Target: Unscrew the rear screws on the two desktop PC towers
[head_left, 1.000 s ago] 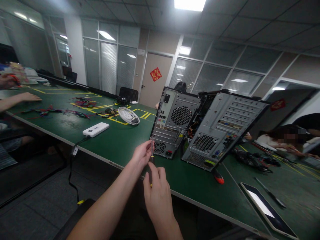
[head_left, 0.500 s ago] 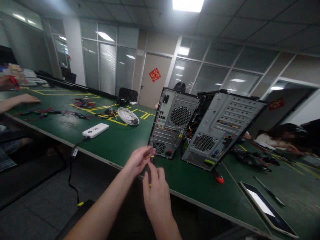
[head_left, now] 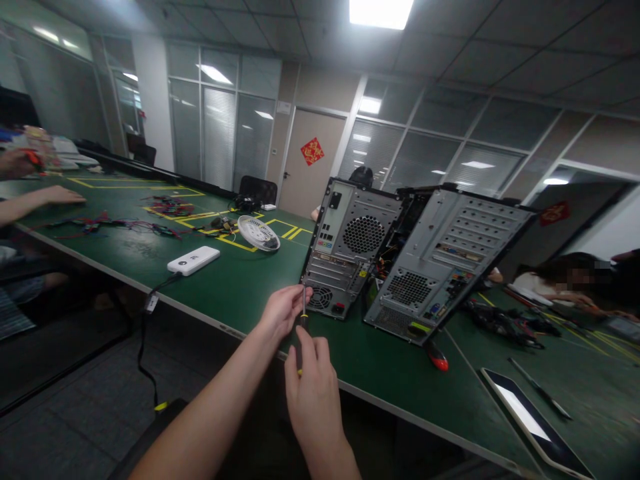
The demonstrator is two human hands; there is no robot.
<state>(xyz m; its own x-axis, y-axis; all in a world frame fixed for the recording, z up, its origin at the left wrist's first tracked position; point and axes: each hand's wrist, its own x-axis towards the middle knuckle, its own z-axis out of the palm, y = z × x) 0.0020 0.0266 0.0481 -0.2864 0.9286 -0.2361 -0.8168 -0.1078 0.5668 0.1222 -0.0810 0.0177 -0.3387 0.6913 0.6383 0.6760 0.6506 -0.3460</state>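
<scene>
My right hand (head_left: 315, 387) is closed around the dark handle of a screwdriver (head_left: 304, 321) with yellow bands. Its metal shaft points up toward the lower left edge of a computer case (head_left: 341, 250). My left hand (head_left: 283, 310) is bent at that same edge, its fingers closed at the shaft near the tip. The fingers hide the exact spot where the tip sits, and any screw there. The case stands tilted in view, its rear panel with fan grilles and ports facing me. A second computer case (head_left: 425, 270) stands just right of it.
A red-and-black tool handle (head_left: 438, 357) sticks out by the second case. Further right lie a tablet (head_left: 530, 417), a pen-like tool (head_left: 540, 389) and black cables (head_left: 500, 323). To the left are a white power bank (head_left: 194, 261), a white oval tray (head_left: 259, 233) and other people's hands.
The view has shifted slightly. My left fingers have risen a little along the shaft, and more of the screwdriver shows below them. My right hand keeps its hold on the handle.
</scene>
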